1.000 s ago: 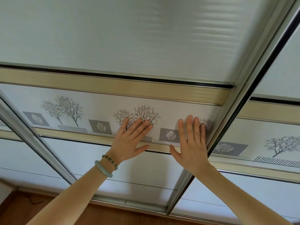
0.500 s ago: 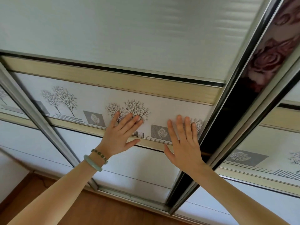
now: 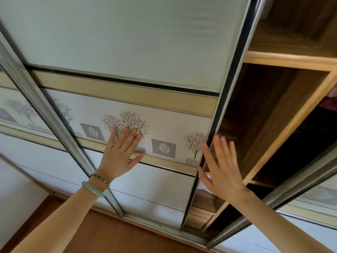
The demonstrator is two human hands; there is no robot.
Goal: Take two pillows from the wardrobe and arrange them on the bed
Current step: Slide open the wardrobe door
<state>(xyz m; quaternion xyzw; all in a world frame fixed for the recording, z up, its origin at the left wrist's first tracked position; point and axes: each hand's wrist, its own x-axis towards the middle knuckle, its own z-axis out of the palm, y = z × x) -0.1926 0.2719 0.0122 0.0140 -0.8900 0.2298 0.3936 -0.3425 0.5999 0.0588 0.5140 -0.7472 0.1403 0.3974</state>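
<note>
door slid left; dim wardrobe interior exposed.

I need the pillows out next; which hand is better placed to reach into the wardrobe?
Probably the right hand: it hovers at the opening beside the shelves, while the left hand lies flat on the sliding door.

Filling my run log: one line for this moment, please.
left hand flat on tree-patterned sliding wardrobe door | right hand open at its edge | wooden shelves exposed
</note>
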